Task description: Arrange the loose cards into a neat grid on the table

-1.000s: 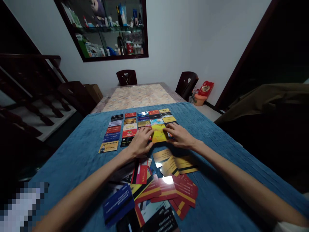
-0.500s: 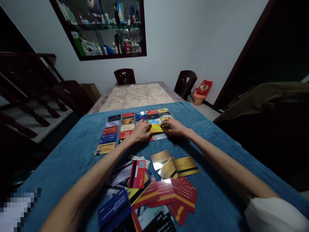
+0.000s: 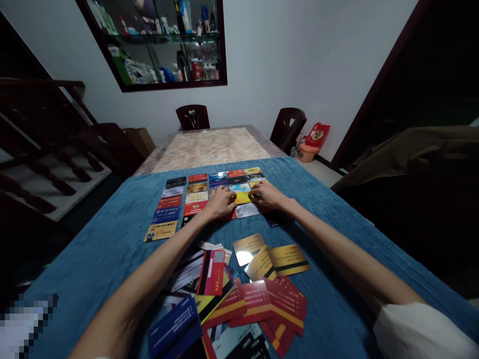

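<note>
Both hands rest on a grid of plastic cards (image 3: 175, 200) laid in rows on a blue cloth (image 3: 108, 249). My left hand (image 3: 220, 203) and my right hand (image 3: 266, 196) pinch the two ends of a yellow card (image 3: 243, 198) that lies flat in the grid, fingers curled onto its edges. A silver card (image 3: 247, 210) lies just below it. Close to me sits a loose heap of cards: red ones (image 3: 269, 299), gold ones (image 3: 289, 259) and a dark blue one (image 3: 174, 329).
The table's bare patterned top (image 3: 211, 147) stretches beyond the cloth, with two dark chairs (image 3: 192, 117) at its far end. A wall cabinet (image 3: 164, 45) hangs above. Stairs (image 3: 41, 164) stand at the left, and a red bag (image 3: 317, 135) on the floor at the right.
Both hands moved the yellow card away from me, from the near side of the grid up into a farther row. The silver card under it came into view.
</note>
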Action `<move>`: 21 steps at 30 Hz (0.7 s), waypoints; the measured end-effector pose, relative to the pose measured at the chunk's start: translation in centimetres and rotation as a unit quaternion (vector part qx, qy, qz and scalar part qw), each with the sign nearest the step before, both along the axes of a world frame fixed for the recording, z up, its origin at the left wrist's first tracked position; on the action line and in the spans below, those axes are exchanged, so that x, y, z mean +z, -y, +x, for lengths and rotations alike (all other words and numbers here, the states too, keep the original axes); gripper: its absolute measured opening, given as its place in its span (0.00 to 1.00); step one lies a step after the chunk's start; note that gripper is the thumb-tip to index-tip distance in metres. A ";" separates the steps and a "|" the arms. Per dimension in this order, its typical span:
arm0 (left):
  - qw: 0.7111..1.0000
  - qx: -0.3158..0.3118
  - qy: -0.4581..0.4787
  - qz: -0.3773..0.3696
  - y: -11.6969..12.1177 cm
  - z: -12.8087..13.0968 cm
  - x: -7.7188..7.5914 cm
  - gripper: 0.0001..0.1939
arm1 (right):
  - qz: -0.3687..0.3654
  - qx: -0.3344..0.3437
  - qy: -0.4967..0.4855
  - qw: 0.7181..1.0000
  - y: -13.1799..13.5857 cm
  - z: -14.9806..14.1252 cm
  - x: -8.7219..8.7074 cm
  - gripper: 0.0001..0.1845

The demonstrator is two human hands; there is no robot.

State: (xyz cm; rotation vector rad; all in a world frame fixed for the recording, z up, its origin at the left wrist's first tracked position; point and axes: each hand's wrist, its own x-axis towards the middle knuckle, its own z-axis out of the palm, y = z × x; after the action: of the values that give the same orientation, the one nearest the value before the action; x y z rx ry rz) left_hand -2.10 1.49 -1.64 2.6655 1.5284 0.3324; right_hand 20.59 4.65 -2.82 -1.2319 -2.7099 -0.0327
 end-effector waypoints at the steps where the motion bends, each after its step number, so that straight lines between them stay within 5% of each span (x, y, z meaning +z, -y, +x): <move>1: 1.000 -0.001 -0.002 0.001 -0.1 0.0 -0.1 0.09 | 0.002 0.000 0.000 1.000 0.0 -0.1 0.0 0.15; 21: 1.000 -0.018 -0.007 0.014 -0.3 0.0 -0.9 0.10 | 0.008 -0.033 0.015 0.999 0.3 -0.4 0.1 0.15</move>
State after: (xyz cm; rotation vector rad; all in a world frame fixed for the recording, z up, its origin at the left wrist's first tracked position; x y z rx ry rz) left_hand -2.07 1.81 -2.52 2.7193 1.4878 0.3368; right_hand 20.20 4.34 -2.75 -1.3253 -2.6873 -0.0816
